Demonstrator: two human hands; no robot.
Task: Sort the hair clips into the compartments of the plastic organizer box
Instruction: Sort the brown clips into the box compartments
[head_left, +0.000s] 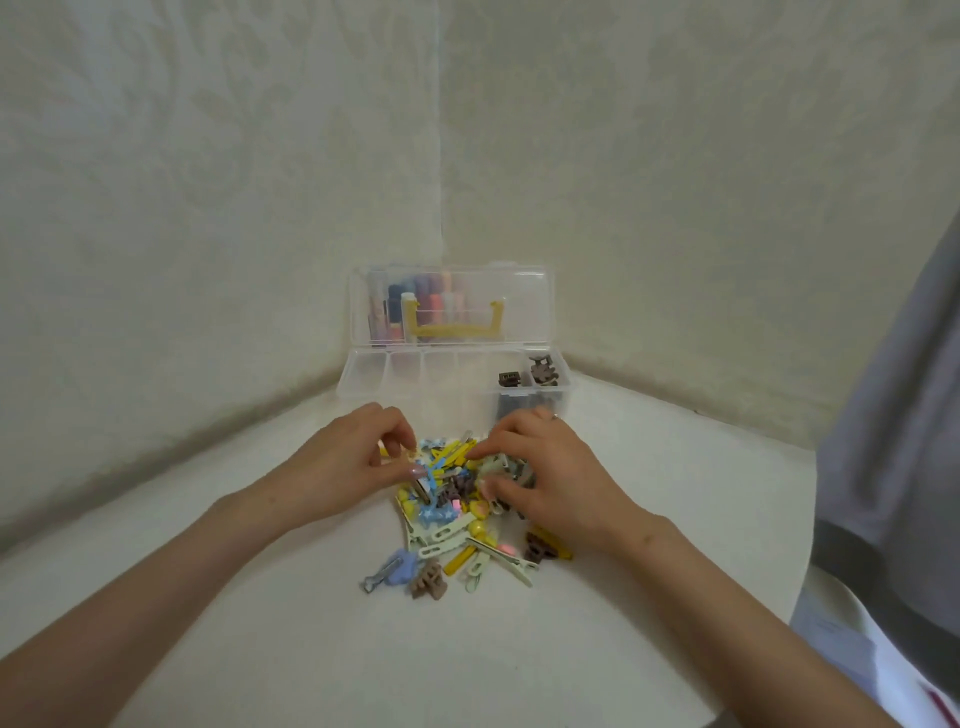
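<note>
My left hand (358, 460) sits at the left side of the hair clips (457, 525), fingers curled, thumb tip against a blue clip (432, 472); I cannot tell whether it pinches anything. The clips lie heaped mid-surface on the white table (208, 597). Behind them, in the far corner, the organizer box (363, 382) stands open, with brown clips (543, 370) in its right-end compartments. My right hand (545, 480) curls into the heap's right side, but I cannot make out its grip. Grey fabric (893, 441) hangs past the right edge.

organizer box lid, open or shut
Open. The lid stands upright behind the organizer box, whose compartments lie uncovered, brown clips in the right ones.
</note>
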